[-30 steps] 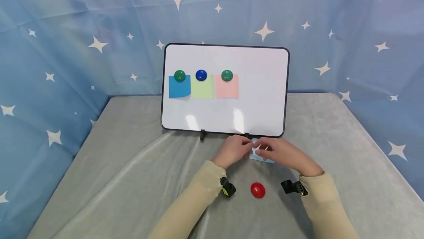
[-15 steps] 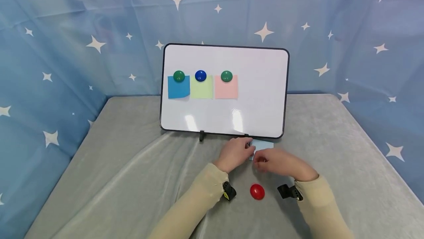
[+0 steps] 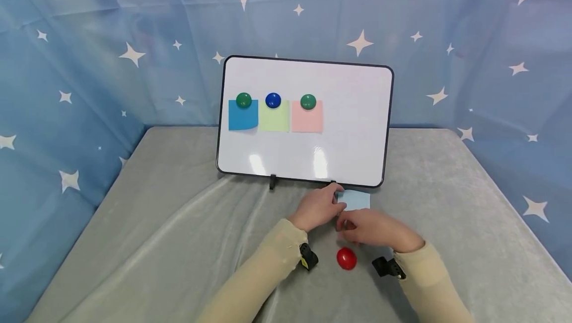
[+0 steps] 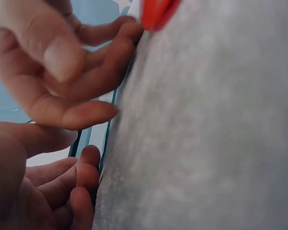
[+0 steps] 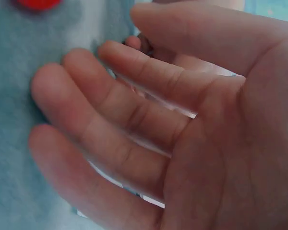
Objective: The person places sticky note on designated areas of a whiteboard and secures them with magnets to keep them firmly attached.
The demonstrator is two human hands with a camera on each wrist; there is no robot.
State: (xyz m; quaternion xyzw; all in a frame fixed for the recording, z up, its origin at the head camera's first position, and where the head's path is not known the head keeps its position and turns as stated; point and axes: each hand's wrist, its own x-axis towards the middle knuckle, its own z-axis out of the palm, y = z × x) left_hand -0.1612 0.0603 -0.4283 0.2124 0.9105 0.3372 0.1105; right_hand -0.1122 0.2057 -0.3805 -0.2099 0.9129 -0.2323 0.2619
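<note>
A light blue sticky note lies on the grey cloth just below the whiteboard. My left hand rests at its left edge, index finger near the top corner and thumb lower down. In the left wrist view, a gap shows between that thumb and the fingers. My right hand hovers just in front of the note, fingers loosely bent; its palm holds nothing in the right wrist view. Nearer me, a round red magnet sits on the cloth, below the right fingertips.
A whiteboard stands on small black feet behind the hands. Blue, pale green and pink notes hang on its left and middle, under green and blue magnets. A starry blue curtain surrounds the table.
My right hand has drawn back from the light blue note toward the red magnet, uncovering more of the note. The left hand has stayed at the note's left edge.
</note>
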